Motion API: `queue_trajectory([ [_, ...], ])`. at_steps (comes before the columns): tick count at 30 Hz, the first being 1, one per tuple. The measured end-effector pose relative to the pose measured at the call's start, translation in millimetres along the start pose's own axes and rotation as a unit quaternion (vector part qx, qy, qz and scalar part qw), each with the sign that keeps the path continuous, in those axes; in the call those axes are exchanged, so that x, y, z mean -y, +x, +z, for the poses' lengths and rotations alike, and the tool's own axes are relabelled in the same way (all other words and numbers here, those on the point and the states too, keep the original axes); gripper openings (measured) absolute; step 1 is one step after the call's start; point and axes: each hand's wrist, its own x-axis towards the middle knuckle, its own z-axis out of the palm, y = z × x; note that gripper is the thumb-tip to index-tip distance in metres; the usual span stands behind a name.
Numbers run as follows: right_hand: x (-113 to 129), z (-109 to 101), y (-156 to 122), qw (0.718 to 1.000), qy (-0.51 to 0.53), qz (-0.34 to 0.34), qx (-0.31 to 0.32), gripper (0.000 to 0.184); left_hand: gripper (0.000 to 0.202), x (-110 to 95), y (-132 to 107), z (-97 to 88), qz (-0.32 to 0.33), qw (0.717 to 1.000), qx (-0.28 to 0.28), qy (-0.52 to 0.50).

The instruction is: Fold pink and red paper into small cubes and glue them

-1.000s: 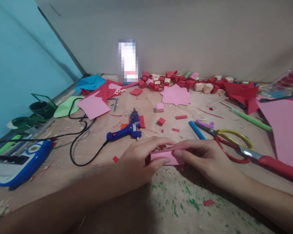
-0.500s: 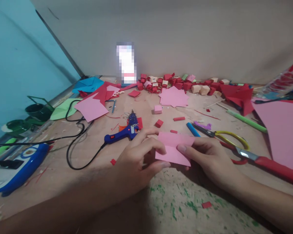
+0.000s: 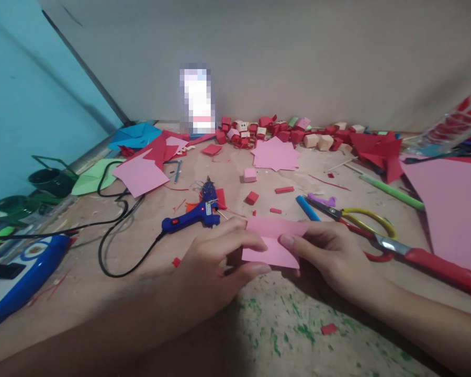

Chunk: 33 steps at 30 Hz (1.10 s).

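Between my two hands is a small piece of pink paper with a crease running across its middle. My left hand grips its left side, the index finger lying on top and the thumb by the lower edge. My right hand pinches the right side, its thumb pressed on the crease and the other fingers behind the sheet. Beyond my left hand lies a blue glue gun with its cord. A pair of yellow-handled scissors rests past my right hand.
Red-handled scissors lie at the right, near a large pink sheet. A pink paper cube and red scraps are in the middle. Small paper cubes line the wall beside a lit phone. A blue-white tool sits left.
The whole view has shifted a little, so things on the table appear slightly further left. Both hands keep their hold on the pink paper, with hardly any finger movement.
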Motion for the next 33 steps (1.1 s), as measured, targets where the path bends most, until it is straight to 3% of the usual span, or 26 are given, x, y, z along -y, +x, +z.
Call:
queue_trajectory([
  [4,-1.0,0.2,-0.4,0.999,-0.035,0.0,0.005,0.04,0.006,1.2,1.0,2.0,0.004,1.0,-0.016,0.004],
  [9,6.1,0.2,-1.0,0.99,-0.109,-0.081,0.027,0.026,0.008,-0.4,4.5,1.6,-0.001,0.999,-0.04,0.0],
  [13,9.6,3.0,-3.0,0.988,-0.096,-0.097,0.073,0.033,0.009,0.0,2.8,3.1,-0.07,0.996,-0.053,-0.002],
  [15,9.1,4.5,-3.7,0.987,-0.102,-0.088,0.087,0.038,0.011,0.0,1.0,5.8,-0.13,0.989,-0.056,-0.043],
  [18,7.7,5.1,-3.6,0.983,-0.14,-0.095,0.071,0.029,0.027,-1.6,0.9,10.0,-0.2,0.961,-0.072,-0.174],
  [21,8.5,3.8,-3.2,0.976,-0.177,-0.108,0.06,0.025,0.046,-3.8,4.4,10.9,-0.222,0.934,-0.072,-0.272],
  [23,10.2,3.0,-3.2,0.974,-0.189,-0.106,0.066,0.026,0.051,-4.4,6.5,9.6,-0.228,0.929,-0.062,-0.285],
  [28,11.3,2.6,-2.3,0.975,-0.181,-0.11,0.07,0.028,0.042,-2.3,4.3,7.5,-0.232,0.938,-0.024,-0.257],
  [33,4.4,2.6,-2.1,0.988,-0.108,-0.065,0.084,0.025,0.031,0.1,1.5,10.4,-0.23,0.943,-0.018,-0.24],
])
